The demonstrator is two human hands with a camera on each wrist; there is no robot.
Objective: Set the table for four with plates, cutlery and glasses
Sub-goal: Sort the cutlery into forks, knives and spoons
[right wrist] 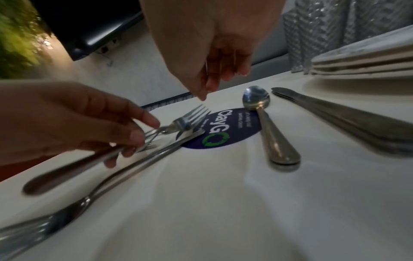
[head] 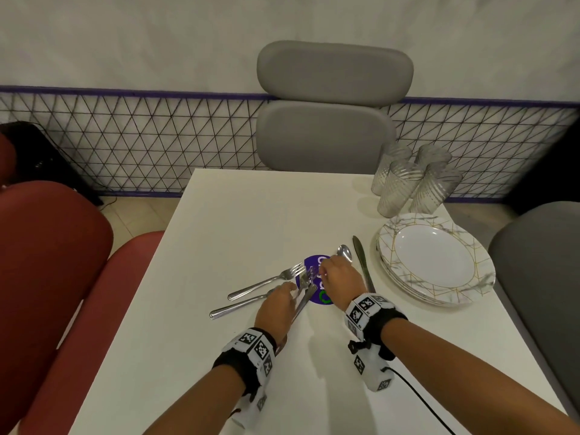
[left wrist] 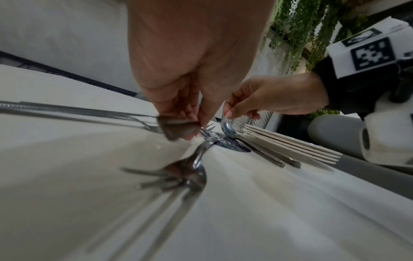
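Note:
My left hand (head: 282, 298) pinches a fork (right wrist: 185, 120) near its neck, tines just left of the purple sticker (right wrist: 234, 123). Two more forks (head: 263, 282) lie to its left, handles pointing left. Another fork (right wrist: 134, 164) lies with its handle on the sticker and its tines toward me. My right hand (head: 332, 273) hovers over the sticker beside the stacked spoons (right wrist: 266, 130), fingers hanging loosely and holding nothing. Stacked knives (head: 361, 259) lie right of the spoons. A stack of marbled plates (head: 480, 277) and several ribbed glasses (head: 405, 183) stand at the table's right.
The white table (head: 244, 215) is ringed by chairs: a grey one (head: 326, 133) at the far end, red ones (head: 56, 246) on the left, a grey one (head: 539, 262) on the right. A mesh fence runs along the back wall.

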